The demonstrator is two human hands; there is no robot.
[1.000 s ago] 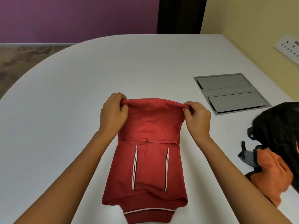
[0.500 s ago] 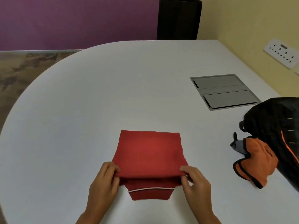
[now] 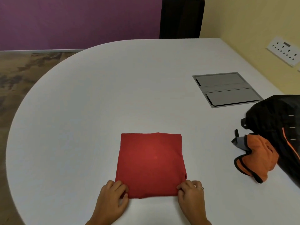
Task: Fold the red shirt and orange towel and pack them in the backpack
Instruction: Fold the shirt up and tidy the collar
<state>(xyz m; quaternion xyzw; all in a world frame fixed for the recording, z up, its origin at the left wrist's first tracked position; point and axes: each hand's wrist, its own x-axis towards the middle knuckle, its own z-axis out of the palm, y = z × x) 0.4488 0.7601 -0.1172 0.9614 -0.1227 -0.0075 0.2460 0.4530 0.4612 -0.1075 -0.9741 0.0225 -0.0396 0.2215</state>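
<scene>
At the near edge of the white tabletop (image 3: 81,127), the left hand (image 3: 112,202) and the right hand (image 3: 191,198) each pinch a near corner of the red shirt (image 3: 151,164), fingers curled onto the cloth. Holding both corners at once looks like a way to line up the folded layers and keep the near edge straight while it settles.

The shirt lies flat as a neat, nearly square packet, soft matte knit, smooth on top with only a slight bulge at its right near corner. I would judge its folding all but finished.

Further right, near the tabletop's right edge, the orange towel (image 3: 258,158) sits crumpled and unfolded, a plush-looking cloth with dark trim along its hem, a grey scrap beside it. It touches the black backpack (image 3: 279,124), which slumps limp against the right edge, thin synthetic fabric with an orange stripe; whether its mouth is open I cannot tell. Both sit within reach, presumably staged for packing.

Beyond, toward the far right corner, a grey metal cable hatch (image 3: 225,90) lies flush in the surface, hard and rectangular. A dark chair back (image 3: 181,18) stands behind the far edge.
</scene>
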